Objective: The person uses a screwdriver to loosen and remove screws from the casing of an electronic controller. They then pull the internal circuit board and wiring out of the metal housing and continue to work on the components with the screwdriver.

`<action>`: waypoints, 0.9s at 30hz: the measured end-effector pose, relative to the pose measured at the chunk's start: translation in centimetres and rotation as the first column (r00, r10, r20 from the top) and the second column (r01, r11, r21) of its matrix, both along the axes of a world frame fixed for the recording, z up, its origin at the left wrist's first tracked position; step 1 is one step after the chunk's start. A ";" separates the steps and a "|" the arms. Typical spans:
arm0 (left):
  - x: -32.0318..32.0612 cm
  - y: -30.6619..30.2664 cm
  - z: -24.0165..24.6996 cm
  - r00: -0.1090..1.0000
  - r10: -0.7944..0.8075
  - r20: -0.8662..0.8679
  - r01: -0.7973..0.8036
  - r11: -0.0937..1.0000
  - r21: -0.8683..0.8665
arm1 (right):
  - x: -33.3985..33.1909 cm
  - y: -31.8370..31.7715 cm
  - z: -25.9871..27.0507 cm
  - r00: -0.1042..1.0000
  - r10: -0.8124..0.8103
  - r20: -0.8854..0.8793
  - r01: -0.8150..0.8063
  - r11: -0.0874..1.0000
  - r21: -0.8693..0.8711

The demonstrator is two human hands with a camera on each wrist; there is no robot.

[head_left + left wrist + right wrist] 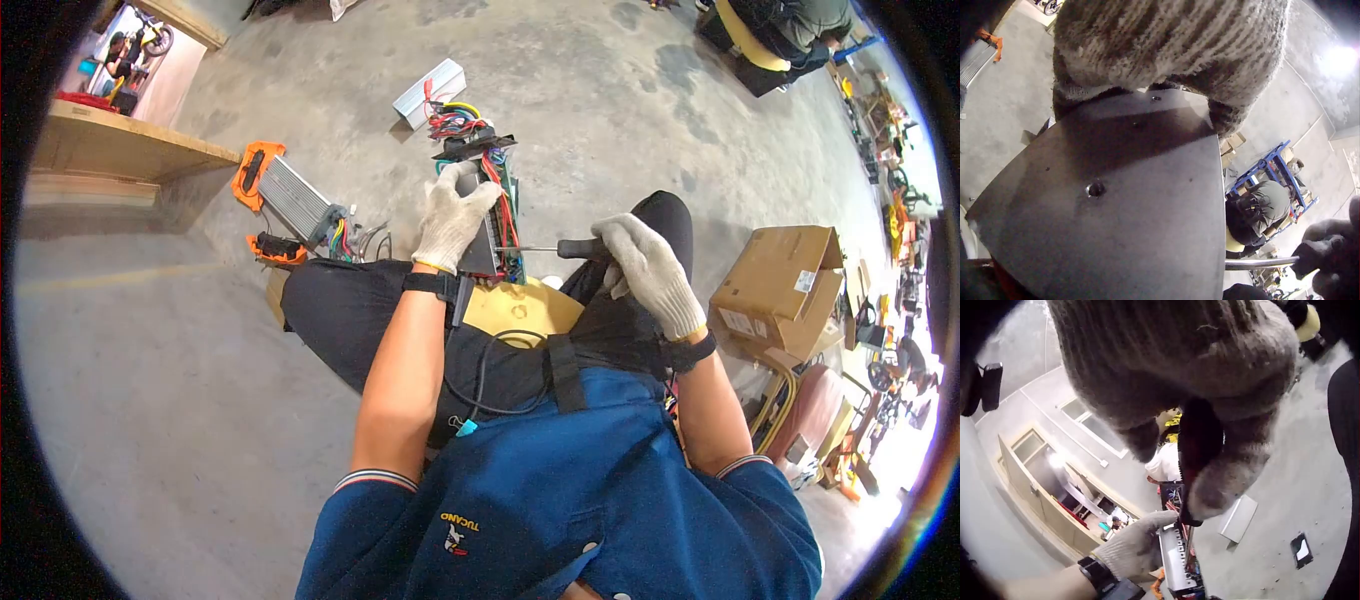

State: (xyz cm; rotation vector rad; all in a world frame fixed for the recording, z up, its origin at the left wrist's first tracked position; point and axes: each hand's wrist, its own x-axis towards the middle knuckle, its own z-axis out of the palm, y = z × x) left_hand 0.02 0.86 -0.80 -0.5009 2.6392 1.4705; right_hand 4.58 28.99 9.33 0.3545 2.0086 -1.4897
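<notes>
My gloved left hand (455,215) grips a circuit board unit backed by a flat grey metal plate (1147,206), its fingers curled over the far edge. Screw holes dot the plate. Red wires (506,205) run along the board's right side, ending in a coloured bundle (458,122) at the far end. In my gloved right hand (645,265) is a screwdriver (578,248) with a dark handle, held level. Its shaft points left, and the tip meets the board's right side in the head view. The right wrist view shows the handle (1200,440) between thumb and fingers.
A silver metal casing (430,92) lies on the floor ahead. To the left sits a finned controller (298,198) with wires, near orange end caps (258,178). A cardboard box (775,285) stands at right. Another person (805,30) is at the upper right.
</notes>
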 end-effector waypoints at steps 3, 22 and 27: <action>0.1 0.1 0.2 0.999 0.016 0.033 -0.016 1.000 0.022 | 0.8 1.0 -2.6 0.887 0.180 -0.424 -0.143 0.983 0.119; 0.0 0.0 -0.2 1.000 -0.010 0.006 0.009 1.000 0.015 | 0.1 0.3 0.1 1.000 -0.020 -0.008 0.020 1.000 0.011; 0.1 0.1 0.4 1.000 -0.006 -0.002 0.006 0.993 0.115 | 1.0 1.4 -3.8 0.812 0.211 -0.545 -0.146 0.976 0.160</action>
